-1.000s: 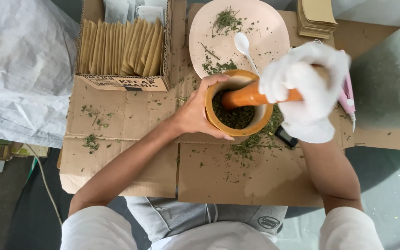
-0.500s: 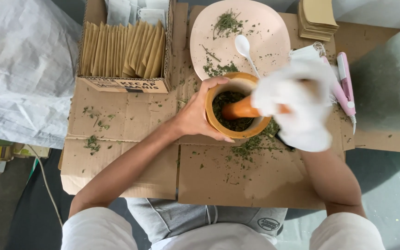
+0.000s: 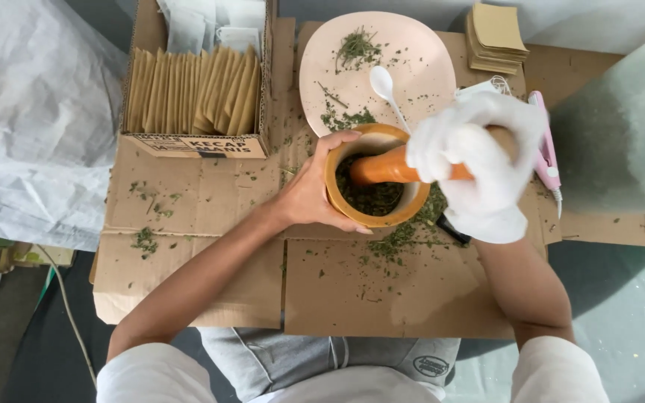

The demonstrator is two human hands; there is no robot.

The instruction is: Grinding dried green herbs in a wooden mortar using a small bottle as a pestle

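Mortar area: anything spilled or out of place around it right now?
Yes. Green herb bits lie spilled on the cardboard in front of the wooden mortar, with more scattered bits far left. The left hand steadies the mortar; the gloved right hand grips the orange pestle.

Wooden mortar point(image 3: 337, 195) upright on cardboard, green herbs point(image 3: 371, 198) inside, orange pestle point(image 3: 382, 167) slanted in.

Left hand point(image 3: 311, 195) cupped, right hand point(image 3: 479, 160) fisted
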